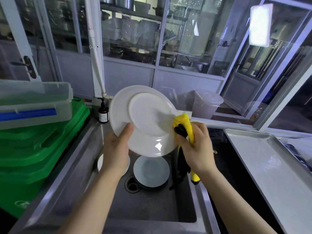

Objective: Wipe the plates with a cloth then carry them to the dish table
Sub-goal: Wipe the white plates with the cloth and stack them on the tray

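White plate point(148, 122) sits mid-frame above the steel sink point(70, 168), tilted with its underside and foot ring facing the camera. Left hand point(116, 149) grips its lower-left rim: thumb point(129, 128) lies on the underside, the other fingers are hidden behind the plate. Right hand point(197, 147) has its fingers curled tight round a yellow and black cloth point(184, 127), whose bunched top touches the plate's right edge; a loose end hangs below the hand. Down in the basin a second plate point(151, 171) lies flat beside the drain point(132, 184), and part of another white dish point(100, 163) shows behind the left wrist. Brown pump bottle point(103, 111) stands at the sink's back corner. Left of frame: green crates point(38, 149) with a clear lidded box point(33, 102) on top. Right of frame: metal tray point(270, 166).
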`<state>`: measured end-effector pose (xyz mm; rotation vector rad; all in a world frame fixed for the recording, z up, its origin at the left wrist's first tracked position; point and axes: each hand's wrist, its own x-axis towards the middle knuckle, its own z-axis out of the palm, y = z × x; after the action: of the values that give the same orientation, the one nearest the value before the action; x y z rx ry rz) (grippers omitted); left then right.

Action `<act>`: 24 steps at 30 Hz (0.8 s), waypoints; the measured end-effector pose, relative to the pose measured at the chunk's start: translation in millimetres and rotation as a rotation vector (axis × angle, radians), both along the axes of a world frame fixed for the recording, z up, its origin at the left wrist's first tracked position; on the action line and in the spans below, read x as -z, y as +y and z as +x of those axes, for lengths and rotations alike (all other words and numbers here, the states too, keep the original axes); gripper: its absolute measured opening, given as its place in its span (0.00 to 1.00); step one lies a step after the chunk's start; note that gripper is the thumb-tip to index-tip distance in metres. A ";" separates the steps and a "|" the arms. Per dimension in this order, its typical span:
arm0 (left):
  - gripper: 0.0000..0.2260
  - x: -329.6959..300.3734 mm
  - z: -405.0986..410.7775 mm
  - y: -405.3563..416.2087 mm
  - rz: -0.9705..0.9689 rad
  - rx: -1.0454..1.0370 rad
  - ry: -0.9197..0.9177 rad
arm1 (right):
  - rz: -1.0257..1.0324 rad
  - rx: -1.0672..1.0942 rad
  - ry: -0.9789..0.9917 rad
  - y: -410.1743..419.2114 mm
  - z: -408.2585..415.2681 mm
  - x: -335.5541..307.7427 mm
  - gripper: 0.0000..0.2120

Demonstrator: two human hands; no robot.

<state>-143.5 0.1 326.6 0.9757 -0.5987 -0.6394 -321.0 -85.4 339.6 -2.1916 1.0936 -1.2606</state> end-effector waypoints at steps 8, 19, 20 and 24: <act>0.07 -0.6 -31.1 -9.4 0.003 -0.200 -0.146 | -0.042 -0.074 0.021 36.6 23.8 0.4 0.10; 0.14 20.0 -27.4 3.7 0.127 -0.161 -0.504 | 0.183 -0.038 -0.205 27.3 14.3 -5.6 0.07; 0.18 20.3 -28.5 5.2 0.138 -0.170 -0.614 | 0.235 -0.008 -0.258 22.8 14.1 -5.5 0.07; 0.25 12.1 -27.1 9.6 0.079 -0.256 -1.250 | 0.402 0.039 -0.397 12.7 11.4 -6.8 0.09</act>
<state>-170.6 9.8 314.6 1.4559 -1.5058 0.2681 -309.6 -72.7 346.4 -1.5540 1.1106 -1.2872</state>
